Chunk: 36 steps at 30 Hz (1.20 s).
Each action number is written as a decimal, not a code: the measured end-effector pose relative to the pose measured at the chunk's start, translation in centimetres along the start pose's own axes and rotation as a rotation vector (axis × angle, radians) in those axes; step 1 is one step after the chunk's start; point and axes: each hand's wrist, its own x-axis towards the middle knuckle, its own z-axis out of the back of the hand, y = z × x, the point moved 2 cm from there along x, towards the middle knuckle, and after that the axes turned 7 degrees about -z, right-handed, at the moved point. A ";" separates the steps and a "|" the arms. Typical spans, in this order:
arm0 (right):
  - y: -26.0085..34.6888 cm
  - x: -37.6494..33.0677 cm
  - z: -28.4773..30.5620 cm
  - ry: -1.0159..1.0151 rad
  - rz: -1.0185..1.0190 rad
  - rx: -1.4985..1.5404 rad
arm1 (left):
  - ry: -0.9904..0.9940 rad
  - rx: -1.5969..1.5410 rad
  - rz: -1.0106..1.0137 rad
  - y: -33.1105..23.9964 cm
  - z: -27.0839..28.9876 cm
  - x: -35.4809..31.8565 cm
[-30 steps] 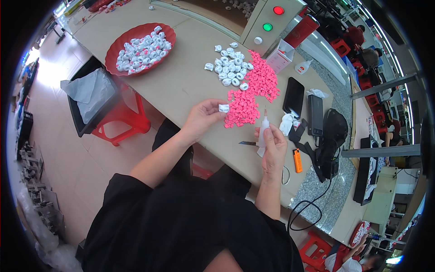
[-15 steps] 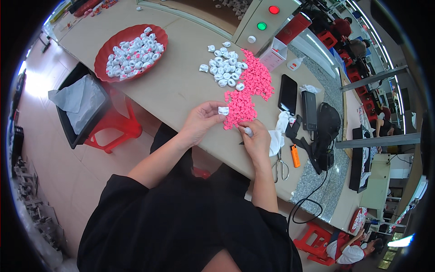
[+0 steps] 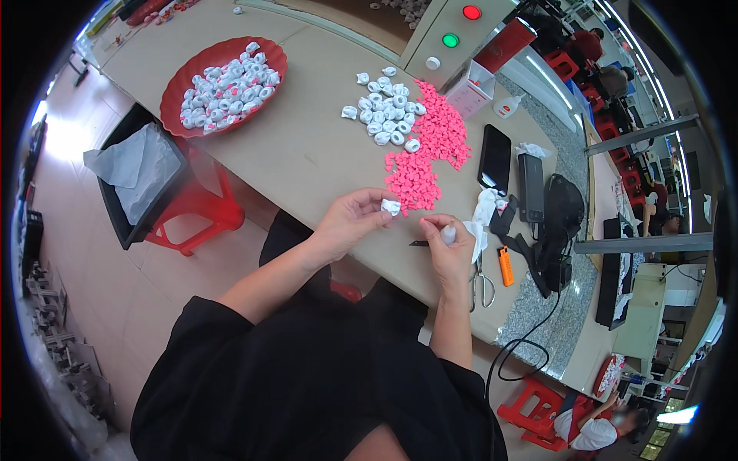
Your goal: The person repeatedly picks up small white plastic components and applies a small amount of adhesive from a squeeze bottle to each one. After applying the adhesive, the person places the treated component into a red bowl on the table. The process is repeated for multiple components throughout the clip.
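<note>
Between thumb and fingers of my left hand is a small white moulded piece, just at the near edge of a pile of small pink pieces. My right hand is closed, a little to the right. A small whitish bottle-like thing shows in its grip, and a tiny pink piece seems pinched at its fingertips. A dark pointed thing sticks out beside that hand. Beyond lie white ring-like pieces and more pink pieces.
A red scalloped bowl full of white pieces stands at left. On the right are a phone, a black power bank, scissors, an orange lighter and a cable. A black bin sits on a red stool.
My right hand has drawn away from the pink pile, to the right and nearer me. My left hand has shifted slightly right and down with the white piece, which is turned a little.
</note>
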 end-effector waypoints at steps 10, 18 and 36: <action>-0.2 -2.0 -1.3 0.111 -0.035 0.269 | 0.088 0.186 -0.009 1.7 -1.9 -1.7; -0.3 -1.7 -1.1 0.127 -0.078 0.208 | 0.103 0.280 -0.072 1.5 -1.9 -1.7; -0.9 -1.2 -2.4 0.095 -0.104 0.221 | 0.017 0.072 -0.009 1.6 -1.7 -1.3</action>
